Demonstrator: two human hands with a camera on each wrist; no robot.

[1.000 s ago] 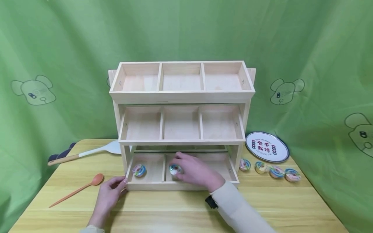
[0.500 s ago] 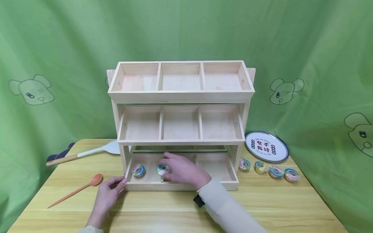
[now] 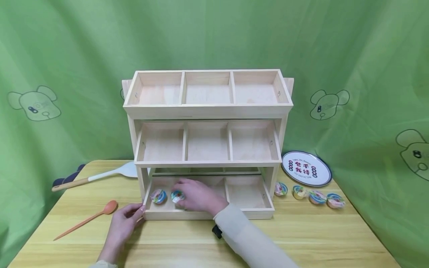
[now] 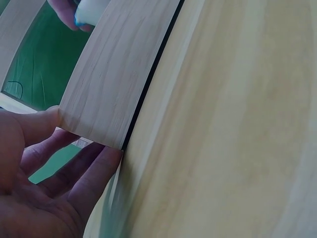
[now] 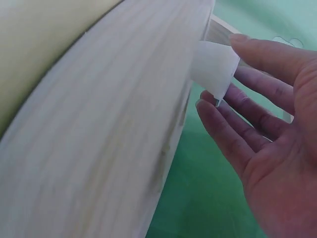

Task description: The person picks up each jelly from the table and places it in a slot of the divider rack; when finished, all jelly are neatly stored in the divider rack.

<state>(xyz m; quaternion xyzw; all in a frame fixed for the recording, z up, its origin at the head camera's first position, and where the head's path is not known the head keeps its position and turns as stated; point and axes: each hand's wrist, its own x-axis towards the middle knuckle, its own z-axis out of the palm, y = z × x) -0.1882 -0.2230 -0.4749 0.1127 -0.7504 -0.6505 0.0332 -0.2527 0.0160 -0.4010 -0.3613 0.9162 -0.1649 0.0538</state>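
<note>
In the head view, a three-tier wooden shelf (image 3: 207,111) with divided trays stands on the table. My right hand (image 3: 199,195) pinches a small jelly cup (image 3: 177,196) with a blue-rimmed lid over the left compartment of the bottom tray (image 3: 214,214). The right wrist view shows the cup's whitish side (image 5: 213,67) between thumb and fingers. Just left of it, another jelly cup (image 3: 158,196) sits in the same compartment. My left hand (image 3: 122,223) holds the bottom tray's front left corner; in the left wrist view its thumb is on the upper edge, fingers at the lower corner.
Several jelly cups (image 3: 317,197) are lined up on the table right of the shelf, before an oval plate (image 3: 306,169). To the left lie an orange spoon (image 3: 108,207) and a white spatula with a wooden handle (image 3: 104,175). Green curtain (image 3: 214,33) surrounds the table.
My right hand has carried the jelly cup leftward from the bottom tray's middle compartment, over the divider, to the left compartment. The left hand stays at the tray corner.
</note>
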